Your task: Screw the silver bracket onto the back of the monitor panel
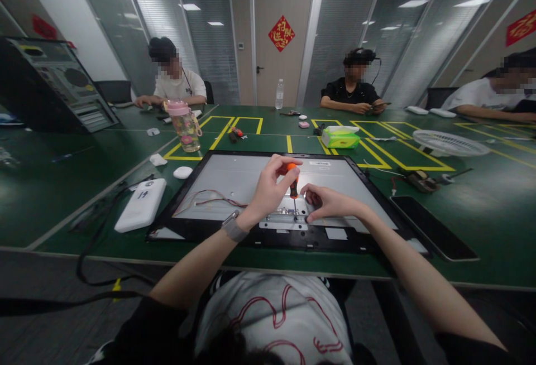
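Observation:
A black-framed display panel (218, 181) lies flat on the green table in front of me, its grey metal back facing up. My left hand (272, 183), with a watch on the wrist, grips an orange-and-black screwdriver (294, 189) by its handle. The screwdriver stands nearly upright, its tip down at a small metal bracket (274, 224) near the panel's front edge. My right hand (329, 202) is just right of the shaft, thumb and fingers apart and curved beside the bracket. A bundle of thin wires (213, 200) runs across the panel's left half.
Left of the panel are a white power bank (141, 206) and a pink-lidded bottle (183, 125). A phone (433, 228) lies to the right. Farther back are a green tissue pack (341, 137), a round white grille (450, 143) and a computer case (62, 83). Several people sit across the table.

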`<action>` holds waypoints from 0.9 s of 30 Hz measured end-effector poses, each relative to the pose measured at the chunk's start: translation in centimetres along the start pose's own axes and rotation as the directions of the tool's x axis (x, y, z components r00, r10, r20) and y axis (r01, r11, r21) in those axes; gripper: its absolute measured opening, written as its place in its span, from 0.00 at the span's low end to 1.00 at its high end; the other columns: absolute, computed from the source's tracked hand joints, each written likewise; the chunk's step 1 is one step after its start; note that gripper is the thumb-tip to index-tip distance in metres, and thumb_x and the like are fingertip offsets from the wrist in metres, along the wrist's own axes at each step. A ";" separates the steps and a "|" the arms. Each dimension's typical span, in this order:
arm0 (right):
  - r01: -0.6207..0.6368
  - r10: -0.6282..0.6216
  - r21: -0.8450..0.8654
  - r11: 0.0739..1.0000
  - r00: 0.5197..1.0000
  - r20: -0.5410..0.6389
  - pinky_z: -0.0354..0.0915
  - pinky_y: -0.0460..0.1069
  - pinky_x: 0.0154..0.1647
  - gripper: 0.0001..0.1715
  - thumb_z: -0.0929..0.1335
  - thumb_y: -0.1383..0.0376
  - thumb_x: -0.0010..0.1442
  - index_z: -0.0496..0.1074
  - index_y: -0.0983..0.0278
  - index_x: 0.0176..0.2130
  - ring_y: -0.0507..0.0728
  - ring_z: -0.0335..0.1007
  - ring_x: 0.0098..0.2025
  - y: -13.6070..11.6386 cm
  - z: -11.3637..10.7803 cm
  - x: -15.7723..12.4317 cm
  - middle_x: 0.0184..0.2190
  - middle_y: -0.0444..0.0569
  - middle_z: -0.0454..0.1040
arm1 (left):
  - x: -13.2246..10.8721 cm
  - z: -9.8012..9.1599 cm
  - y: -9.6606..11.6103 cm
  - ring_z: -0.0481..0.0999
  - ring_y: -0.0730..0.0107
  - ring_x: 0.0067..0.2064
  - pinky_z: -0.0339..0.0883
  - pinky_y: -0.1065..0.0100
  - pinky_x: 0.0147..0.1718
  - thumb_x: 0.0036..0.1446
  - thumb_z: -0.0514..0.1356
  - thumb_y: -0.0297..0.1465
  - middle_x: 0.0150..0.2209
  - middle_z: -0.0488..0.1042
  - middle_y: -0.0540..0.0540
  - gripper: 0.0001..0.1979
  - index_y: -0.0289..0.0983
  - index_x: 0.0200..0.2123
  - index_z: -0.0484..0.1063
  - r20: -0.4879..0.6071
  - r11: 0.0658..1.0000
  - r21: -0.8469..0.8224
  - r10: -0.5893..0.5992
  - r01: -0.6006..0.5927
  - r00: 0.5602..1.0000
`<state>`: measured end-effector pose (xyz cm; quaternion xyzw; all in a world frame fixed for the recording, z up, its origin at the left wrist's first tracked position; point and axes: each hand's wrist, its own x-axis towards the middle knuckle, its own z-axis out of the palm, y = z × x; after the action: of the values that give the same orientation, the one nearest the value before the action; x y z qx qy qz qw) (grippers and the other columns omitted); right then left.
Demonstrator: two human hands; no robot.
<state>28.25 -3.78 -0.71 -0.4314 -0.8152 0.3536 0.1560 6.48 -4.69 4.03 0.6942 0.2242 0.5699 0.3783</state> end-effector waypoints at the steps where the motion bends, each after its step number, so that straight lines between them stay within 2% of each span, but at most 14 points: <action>1: -0.001 0.001 -0.001 1.000 1.000 0.001 0.58 0.48 0.32 0.39 0.77 0.47 0.44 0.63 0.63 0.47 0.54 0.59 0.32 0.0 0.0 0.0 0.30 0.40 0.61 | 0.0 0.0 0.0 0.71 0.72 0.36 0.67 0.68 0.39 0.63 0.56 0.33 0.36 0.72 0.46 0.09 0.36 0.42 0.74 0.018 1.000 -0.026 -0.003 0.003 1.000; 4: -0.005 0.005 -0.002 1.000 1.000 0.000 0.58 0.48 0.32 0.40 0.77 0.47 0.44 0.63 0.64 0.47 0.54 0.59 0.32 0.0 0.0 0.0 0.29 0.40 0.61 | -0.1 0.1 -0.2 0.73 0.71 0.38 0.68 0.68 0.41 0.66 0.52 0.33 0.37 0.74 0.45 0.12 0.36 0.44 0.74 0.036 0.997 -0.071 0.013 -0.011 0.999; 7: 0.007 -0.008 -0.011 1.000 1.000 -0.006 0.57 0.48 0.32 0.39 0.77 0.47 0.44 0.63 0.64 0.47 0.54 0.60 0.32 -0.1 0.0 0.0 0.30 0.40 0.61 | -0.2 0.2 -0.3 0.72 0.69 0.43 0.68 0.68 0.43 0.61 0.60 0.34 0.40 0.73 0.45 0.09 0.38 0.40 0.77 0.010 0.997 0.003 0.078 -0.078 0.997; 9: 0.014 -0.014 -0.013 1.000 1.000 -0.009 0.57 0.48 0.32 0.39 0.77 0.47 0.44 0.63 0.63 0.47 0.54 0.59 0.32 -0.1 0.0 0.0 0.30 0.41 0.61 | -0.3 0.2 -0.3 0.72 0.69 0.43 0.68 0.69 0.42 0.59 0.62 0.34 0.41 0.73 0.45 0.09 0.39 0.41 0.77 0.017 0.995 0.032 0.092 -0.092 0.996; 14: 0.006 -0.006 0.006 1.000 1.000 0.000 0.58 0.48 0.32 0.38 0.77 0.48 0.44 0.63 0.63 0.47 0.54 0.59 0.33 0.1 0.0 0.1 0.30 0.40 0.61 | -0.5 0.1 -0.2 0.75 0.69 0.42 0.69 0.65 0.46 0.67 0.51 0.33 0.41 0.76 0.43 0.15 0.38 0.52 0.72 0.116 0.994 -0.110 0.028 -0.015 0.993; 17: 0.008 -0.008 0.009 1.000 1.000 -0.002 0.58 0.48 0.32 0.38 0.77 0.49 0.45 0.62 0.63 0.47 0.54 0.59 0.32 0.1 0.1 0.0 0.30 0.40 0.61 | -0.6 -0.2 -0.4 0.75 0.69 0.42 0.70 0.67 0.44 0.62 0.58 0.33 0.43 0.75 0.44 0.14 0.39 0.50 0.74 0.130 0.997 -0.074 0.024 -0.014 0.991; 19: 0.003 -0.003 0.006 1.000 1.000 -0.002 0.58 0.48 0.32 0.38 0.77 0.49 0.45 0.62 0.63 0.47 0.54 0.59 0.32 -0.1 0.0 0.0 0.29 0.40 0.61 | -0.6 -0.7 -0.5 0.75 0.71 0.40 0.71 0.69 0.42 0.57 0.63 0.31 0.42 0.74 0.45 0.17 0.39 0.51 0.73 0.139 0.999 -0.036 -0.002 0.007 0.990; 21: -0.005 0.005 0.008 1.000 1.000 0.001 0.58 0.48 0.32 0.38 0.77 0.49 0.44 0.62 0.63 0.47 0.54 0.59 0.32 -0.1 0.0 -0.1 0.29 0.40 0.61 | -0.5 -1.6 -0.6 0.76 0.72 0.38 0.73 0.67 0.42 0.58 0.62 0.30 0.40 0.75 0.46 0.20 0.39 0.54 0.70 0.162 0.996 -0.065 -0.045 0.057 0.986; 24: -0.009 0.009 0.018 1.000 1.000 0.005 0.58 0.48 0.31 0.38 0.77 0.48 0.44 0.62 0.63 0.46 0.54 0.60 0.32 0.0 0.0 -0.1 0.30 0.40 0.62 | -0.1 -3.2 -0.4 0.79 0.70 0.36 0.77 0.65 0.37 0.60 0.61 0.32 0.43 0.75 0.43 0.21 0.38 0.56 0.65 0.088 0.985 -0.157 -0.055 0.068 0.995; 27: -0.010 0.010 0.018 1.000 1.000 0.011 0.58 0.48 0.31 0.38 0.77 0.48 0.44 0.62 0.63 0.45 0.54 0.60 0.32 0.1 0.0 -0.1 0.31 0.41 0.62 | 0.3 -4.5 0.0 0.79 0.70 0.33 0.79 0.66 0.32 0.59 0.62 0.33 0.43 0.75 0.43 0.21 0.37 0.55 0.65 -0.035 0.989 -0.142 -0.033 0.027 0.999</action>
<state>28.39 -3.76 -0.79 -0.4323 -0.8105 0.3640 0.1538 2.24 -3.23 4.47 0.6514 0.2004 0.5914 0.4309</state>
